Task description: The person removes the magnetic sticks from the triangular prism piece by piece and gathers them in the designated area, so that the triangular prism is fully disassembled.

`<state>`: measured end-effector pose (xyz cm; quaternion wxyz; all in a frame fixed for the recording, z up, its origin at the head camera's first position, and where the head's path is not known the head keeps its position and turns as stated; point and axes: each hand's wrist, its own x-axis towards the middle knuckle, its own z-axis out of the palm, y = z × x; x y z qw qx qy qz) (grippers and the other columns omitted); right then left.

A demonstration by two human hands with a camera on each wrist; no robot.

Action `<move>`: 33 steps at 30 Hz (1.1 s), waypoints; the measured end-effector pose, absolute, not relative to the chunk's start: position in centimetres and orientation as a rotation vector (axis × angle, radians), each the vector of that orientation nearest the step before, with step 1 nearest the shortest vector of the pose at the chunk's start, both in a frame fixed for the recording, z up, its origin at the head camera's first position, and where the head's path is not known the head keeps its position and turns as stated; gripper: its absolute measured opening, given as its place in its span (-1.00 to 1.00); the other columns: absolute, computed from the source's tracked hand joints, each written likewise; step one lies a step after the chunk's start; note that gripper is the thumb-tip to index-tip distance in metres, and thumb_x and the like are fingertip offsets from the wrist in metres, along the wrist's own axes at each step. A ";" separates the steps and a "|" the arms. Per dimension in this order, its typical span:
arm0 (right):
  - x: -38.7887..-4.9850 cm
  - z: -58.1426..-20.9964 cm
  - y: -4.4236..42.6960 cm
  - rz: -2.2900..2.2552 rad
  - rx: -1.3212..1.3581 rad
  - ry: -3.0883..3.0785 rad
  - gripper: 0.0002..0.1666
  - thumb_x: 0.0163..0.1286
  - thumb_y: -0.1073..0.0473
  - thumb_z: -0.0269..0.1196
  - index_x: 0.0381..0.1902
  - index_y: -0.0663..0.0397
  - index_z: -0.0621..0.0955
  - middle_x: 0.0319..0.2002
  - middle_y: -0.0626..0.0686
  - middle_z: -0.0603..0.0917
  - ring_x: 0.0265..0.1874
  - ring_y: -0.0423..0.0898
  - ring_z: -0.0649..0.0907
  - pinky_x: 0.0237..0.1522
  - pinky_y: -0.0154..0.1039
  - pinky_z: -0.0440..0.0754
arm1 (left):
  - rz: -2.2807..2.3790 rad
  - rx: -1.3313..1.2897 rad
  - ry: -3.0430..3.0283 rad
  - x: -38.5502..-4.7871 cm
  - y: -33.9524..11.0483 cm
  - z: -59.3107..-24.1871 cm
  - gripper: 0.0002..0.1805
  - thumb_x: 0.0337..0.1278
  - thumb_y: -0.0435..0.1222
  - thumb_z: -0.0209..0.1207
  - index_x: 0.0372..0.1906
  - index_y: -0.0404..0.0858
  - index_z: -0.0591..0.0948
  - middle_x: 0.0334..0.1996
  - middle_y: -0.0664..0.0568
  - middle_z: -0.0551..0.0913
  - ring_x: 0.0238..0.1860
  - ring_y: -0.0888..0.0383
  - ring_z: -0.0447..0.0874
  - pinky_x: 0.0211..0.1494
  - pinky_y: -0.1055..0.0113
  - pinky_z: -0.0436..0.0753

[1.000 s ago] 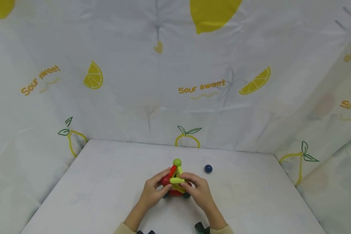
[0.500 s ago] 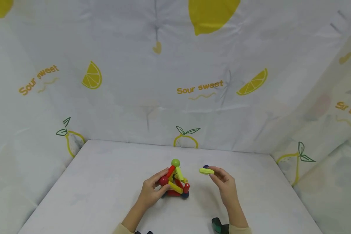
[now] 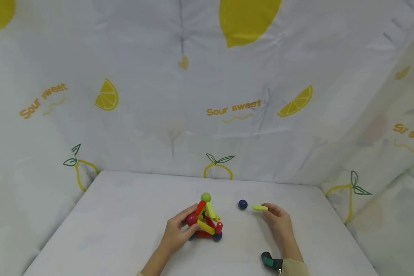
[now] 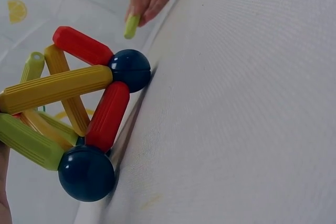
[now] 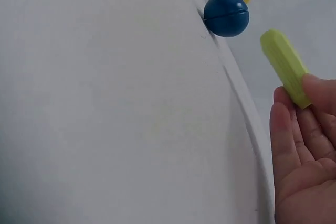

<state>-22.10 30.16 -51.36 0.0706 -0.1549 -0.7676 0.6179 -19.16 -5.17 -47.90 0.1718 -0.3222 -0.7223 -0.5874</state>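
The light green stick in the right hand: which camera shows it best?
The right wrist view: the light green stick looks largest there, one end pinched by the right hand. The head and left wrist views show it too, but much smaller.

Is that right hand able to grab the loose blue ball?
Probably yes, though the right hand pinches a green stick, which may hinder it; nothing else stands between hand and blue ball.
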 end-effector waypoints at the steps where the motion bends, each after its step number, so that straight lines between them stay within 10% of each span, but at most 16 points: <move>1: -22.3 -51.7 30.3 1.854 -0.472 -2.309 -0.54 0.33 0.24 0.20 0.17 0.24 0.49 0.01 -0.10 0.62 -0.15 -0.48 0.54 -0.11 -0.64 0.53 | -1.664 -0.912 -2.050 -19.1 -5.2 -47.9 -0.50 -0.02 -0.54 0.28 0.10 -0.55 0.48 0.10 -0.43 0.51 0.07 -0.31 0.53 -0.07 0.17 0.69; 7: -22.6 -52.9 30.5 1.627 -0.478 -2.478 -0.59 0.36 0.18 0.19 0.14 0.15 0.54 0.15 0.13 0.58 0.01 -0.31 0.53 -0.09 -0.65 0.45 | -1.657 -0.931 -2.034 -18.9 -5.2 -47.9 -0.50 -0.04 -0.56 0.28 0.09 -0.56 0.48 0.09 -0.43 0.52 0.05 -0.32 0.54 -0.09 0.17 0.69; 18: -22.9 -53.1 30.3 1.436 -0.431 -2.581 -0.58 0.39 0.25 0.11 0.18 0.18 0.51 0.22 0.26 0.50 0.25 0.14 0.43 0.27 0.07 0.41 | -1.656 -0.935 -2.042 -19.2 -5.2 -47.8 -0.49 -0.04 -0.55 0.28 0.11 -0.56 0.47 0.11 -0.43 0.51 0.07 -0.32 0.52 -0.07 0.14 0.68; 22: -23.0 -53.1 30.2 1.377 -0.422 -2.583 -0.56 0.37 0.27 0.12 0.20 0.19 0.50 0.21 0.25 0.51 0.23 0.13 0.47 0.23 -0.06 0.48 | -1.640 -0.937 -2.046 -19.3 -5.3 -47.6 -0.48 -0.04 -0.55 0.29 0.11 -0.56 0.47 0.10 -0.43 0.52 0.07 -0.31 0.53 -0.05 0.16 0.67; 28: -23.0 -53.0 30.3 1.408 -0.415 -2.535 -0.52 0.37 0.27 0.12 0.24 0.23 0.44 0.24 0.25 0.48 0.24 0.08 0.48 -0.11 -0.83 0.37 | -1.605 -0.934 -2.041 -19.3 -5.3 -47.4 -0.48 -0.07 -0.57 0.30 0.09 -0.56 0.48 0.08 -0.42 0.54 0.04 -0.31 0.56 -0.09 0.16 0.68; 33: -22.4 -52.6 30.0 1.490 -0.435 -2.480 -0.51 0.38 0.24 0.12 0.25 0.22 0.42 0.27 0.22 0.46 0.26 0.06 0.46 -0.18 -0.88 0.30 | -1.619 -0.930 -2.040 -19.1 -5.3 -47.6 -0.49 -0.07 -0.57 0.29 0.08 -0.58 0.48 0.08 -0.44 0.53 0.03 -0.33 0.56 -0.09 0.13 0.68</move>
